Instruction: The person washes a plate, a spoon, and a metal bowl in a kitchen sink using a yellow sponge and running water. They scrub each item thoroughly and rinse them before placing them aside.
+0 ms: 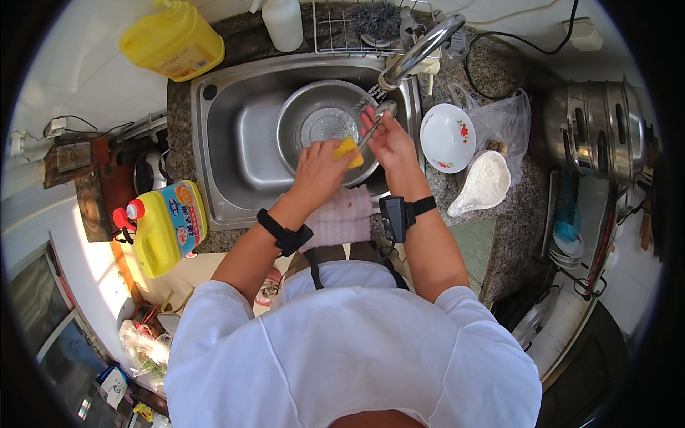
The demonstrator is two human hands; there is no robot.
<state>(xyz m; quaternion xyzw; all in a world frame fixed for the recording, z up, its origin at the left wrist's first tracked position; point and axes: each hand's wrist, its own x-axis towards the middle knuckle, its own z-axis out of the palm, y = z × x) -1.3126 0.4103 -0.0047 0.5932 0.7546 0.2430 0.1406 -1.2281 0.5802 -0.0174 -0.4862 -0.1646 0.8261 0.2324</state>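
Note:
My left hand (324, 166) grips a yellow sponge (348, 152) above the near side of a round metal basin (291, 107). In my right hand (393, 142) lies a metal spoon (386, 109), its bowl pointing up towards the faucet (423, 51) and its handle running down to the sponge. Water streams from the faucet mouth just beyond the spoon. The basin stands in a stainless steel sink (225, 128) and has some water in it. A pink striped cloth (342, 219) hangs over the sink's front edge, below my wrists.
Right of the sink are a white flowered bowl (448, 138), a white scoop of powder (484, 179), a plastic bag (500, 120) and a stacked metal steamer (594, 131). Yellow jugs (171, 43) (168, 227) stand left; a spray bottle (283, 24) and wire rack (334, 32) are behind.

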